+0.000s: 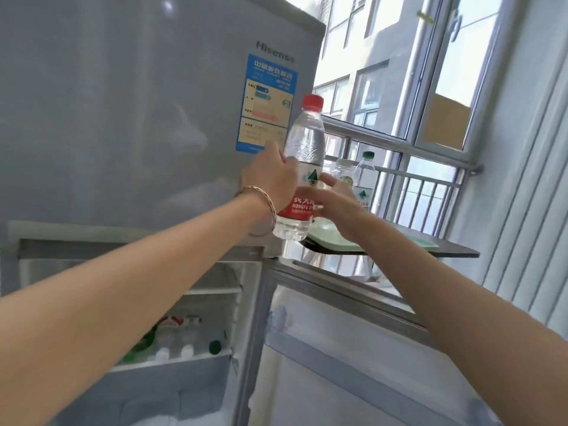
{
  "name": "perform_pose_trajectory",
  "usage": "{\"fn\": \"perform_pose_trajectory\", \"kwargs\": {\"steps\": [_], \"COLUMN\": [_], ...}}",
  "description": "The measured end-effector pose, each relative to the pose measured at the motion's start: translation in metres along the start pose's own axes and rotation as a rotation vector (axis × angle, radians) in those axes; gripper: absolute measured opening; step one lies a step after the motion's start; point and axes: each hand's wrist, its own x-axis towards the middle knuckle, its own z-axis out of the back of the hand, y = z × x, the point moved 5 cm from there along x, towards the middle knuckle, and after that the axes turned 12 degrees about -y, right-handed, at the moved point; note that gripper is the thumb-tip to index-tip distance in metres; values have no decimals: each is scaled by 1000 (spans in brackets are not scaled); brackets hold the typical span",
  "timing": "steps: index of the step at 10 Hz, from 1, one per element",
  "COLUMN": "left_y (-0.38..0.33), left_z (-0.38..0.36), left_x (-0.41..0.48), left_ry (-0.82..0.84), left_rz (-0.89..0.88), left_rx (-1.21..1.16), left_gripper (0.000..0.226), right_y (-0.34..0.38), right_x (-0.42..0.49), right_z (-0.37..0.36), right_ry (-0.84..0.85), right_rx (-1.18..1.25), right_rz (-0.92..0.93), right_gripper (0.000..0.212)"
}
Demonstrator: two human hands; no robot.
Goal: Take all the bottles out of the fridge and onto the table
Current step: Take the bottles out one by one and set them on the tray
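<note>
My left hand (270, 179) grips a clear water bottle (307, 139) with a red cap and red label, held upright in front of the fridge's upper door (123, 118). My right hand (341, 207) is just to the right of it, fingers spread and blurred, with the fingertips at the red label. Low on the left, the fridge's lower compartment is open. Several bottles (172, 342) with white and green caps lie there on a shelf. Two bottles stand on the dark table (455, 252) behind my right hand, one clear (344, 173) and one green-capped (367, 176).
The lower fridge door (353, 348) is swung open to the right, below the table's edge. A pale green mat (332, 241) lies on the table. Behind the table are a metal railing (430, 192) and a window; a ribbed white wall stands at right.
</note>
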Motion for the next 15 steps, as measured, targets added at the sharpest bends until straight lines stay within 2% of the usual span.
{"fn": "perform_pose_trajectory", "kwargs": {"steps": [2,3,5,6,7,8,10,11,12,13,14,15], "left_y": [-35,-51,-60,-59,-56,-57,-49,-44,-47,-48,-51,-46], "left_z": [-123,-186,-289,-321,-341,-363,-387,-386,-364,-336,-291,-239], "left_x": [5,-1,0,5,10,6,14,16,13,8,4,5], "left_ry": [402,600,813,817,770,772,790,819,835,821,819,721], "left_rz": [264,330,265,233,201,246,246,256,250,213,194,194], "left_rx": [-419,-477,-396,-356,-302,-258,-162,-195,-237,-240,-253,-254], "left_gripper": [52,60,78,83,64,69,80,78,77,70,54,48], "right_y": [-23,-54,-120,-138,-153,-165,-179,-184,-219,-166,-114,-79], "right_x": [48,72,134,161,191,209,230,232,258,206,162,129], "right_z": [92,136,193,205,215,219,207,205,228,208,180,143], "right_ry": [-186,-261,-366,-406,-451,-441,-314,-292,-362,-504,-530,-493], "right_rx": [-65,-145,-230,-303,-375,-425,-420,-460,-457,-612,-664,-655], "right_rz": [28,-12,-112,-103,-78,-87,-93,-98,-110,3,142,281], "right_gripper": [78,71,46,45,52,26,37,46,99,75,38,18]}}
